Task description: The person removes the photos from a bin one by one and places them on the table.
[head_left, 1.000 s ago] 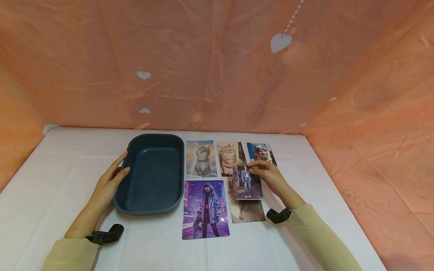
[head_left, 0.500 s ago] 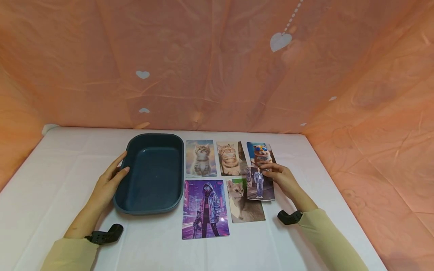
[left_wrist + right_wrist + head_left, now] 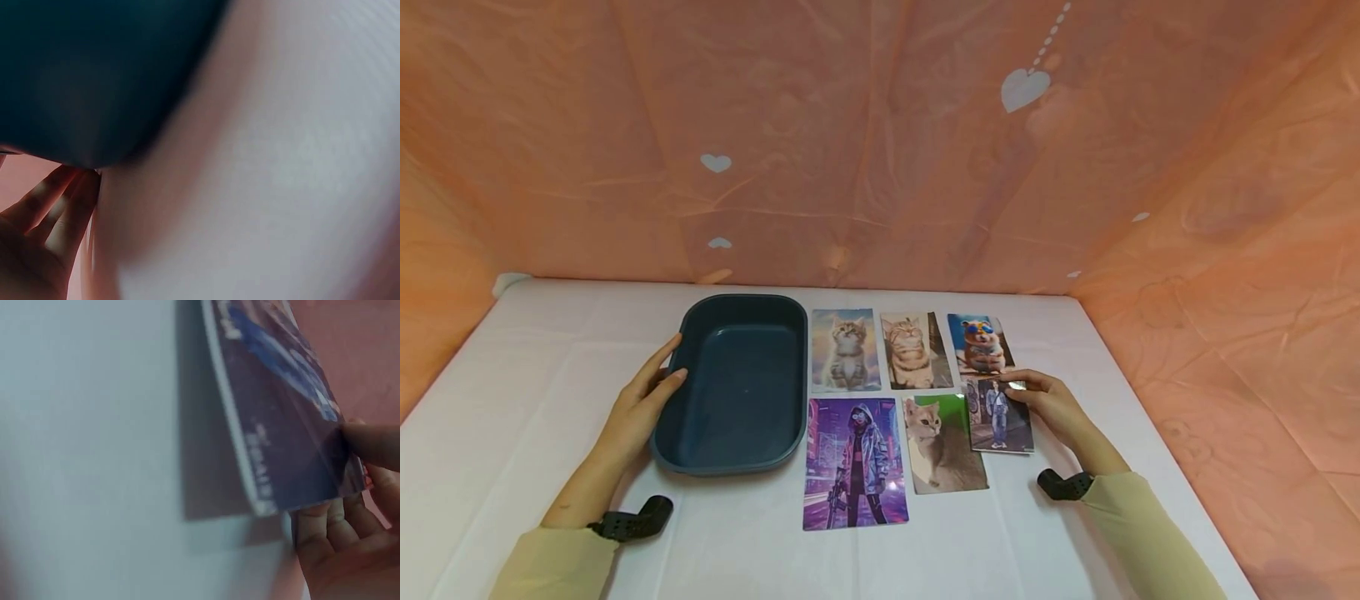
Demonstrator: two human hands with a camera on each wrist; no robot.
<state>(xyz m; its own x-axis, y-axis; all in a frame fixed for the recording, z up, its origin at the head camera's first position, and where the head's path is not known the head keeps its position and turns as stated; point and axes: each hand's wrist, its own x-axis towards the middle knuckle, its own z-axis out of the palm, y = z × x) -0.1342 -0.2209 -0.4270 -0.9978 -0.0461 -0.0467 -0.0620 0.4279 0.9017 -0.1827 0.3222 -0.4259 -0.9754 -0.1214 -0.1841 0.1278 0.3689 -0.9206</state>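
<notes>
My left hand [image 3: 643,396] holds the left side of a dark blue rectangular tray [image 3: 741,464], its thumb at the rim; in the left wrist view its fingers [image 3: 75,212] reach the tray's edge. My right hand [image 3: 1060,408] pinches a picture card [image 3: 998,421] of a figure in denim by its upper right part. In the right wrist view this card [image 3: 275,419] is tilted, with a pale thick edge and a shadow on the white cloth beside it. It overlaps the lower edge of the hamster card [image 3: 981,346] and the right side of a cat card [image 3: 943,450].
Right of the tray, a kitten card [image 3: 847,354] and a striped cat card [image 3: 913,354] lie in the back row. A larger purple card [image 3: 856,467] with a hooded figure lies in front. An orange curtain [image 3: 850,167] hangs behind the white table [image 3: 925,567].
My right hand has carried the denim-figure card to the right and slightly nearer, uncovering the cat card below and more of the hamster card. The left hand and tray stay put.
</notes>
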